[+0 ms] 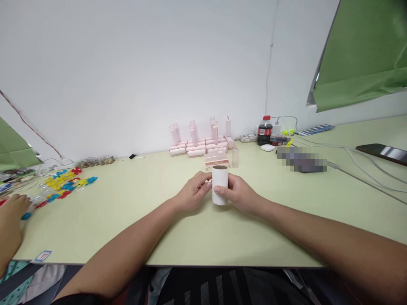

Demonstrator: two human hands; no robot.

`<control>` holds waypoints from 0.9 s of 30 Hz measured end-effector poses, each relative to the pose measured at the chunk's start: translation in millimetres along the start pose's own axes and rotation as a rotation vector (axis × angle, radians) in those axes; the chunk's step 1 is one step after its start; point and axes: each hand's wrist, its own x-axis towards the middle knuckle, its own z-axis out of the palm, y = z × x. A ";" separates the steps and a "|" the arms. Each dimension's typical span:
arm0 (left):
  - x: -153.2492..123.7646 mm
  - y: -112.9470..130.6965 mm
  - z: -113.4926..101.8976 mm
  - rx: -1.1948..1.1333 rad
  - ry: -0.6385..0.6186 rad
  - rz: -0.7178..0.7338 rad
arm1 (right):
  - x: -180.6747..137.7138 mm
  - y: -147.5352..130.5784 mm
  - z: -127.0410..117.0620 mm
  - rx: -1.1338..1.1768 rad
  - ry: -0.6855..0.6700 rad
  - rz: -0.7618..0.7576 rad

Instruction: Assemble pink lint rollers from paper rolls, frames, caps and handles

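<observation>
A white paper roll [220,184] with a dark hollow core stands upright over the pale green table [127,220], held between both hands. My right hand [240,194] is wrapped around its right side, thumb across the front. My left hand [193,192] pinches its left edge with closed fingers. Just behind the roll lie a pink tray piece [216,159] and a clear pink tube [235,156].
Pink holders with upright tubes [199,142] stand at the back by the wall. A cola bottle [265,131], a white earbud case [267,148], cables [356,159] and a phone [383,153] lie at right. Coloured plastic pieces [68,183] and another person's hand [12,214] are at left.
</observation>
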 end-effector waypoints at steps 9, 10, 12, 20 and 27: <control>-2.3 -6.1 2.2 -0.039 0.063 -0.112 | 2.4 -4.4 0.4 0.002 0.093 0.030; -2.4 -7.1 3.0 -0.061 0.078 -0.128 | 2.4 -4.5 0.6 0.003 0.081 0.028; -2.3 -8.9 4.6 -0.105 0.105 -0.152 | 2.0 -4.5 1.0 0.004 0.054 0.020; -1.3 -14.0 6.9 -0.243 0.141 -0.209 | 0.8 -5.7 0.7 0.009 0.014 0.021; -0.6 -9.3 6.2 -0.326 0.153 -0.199 | 1.5 -7.0 1.6 0.023 0.001 0.015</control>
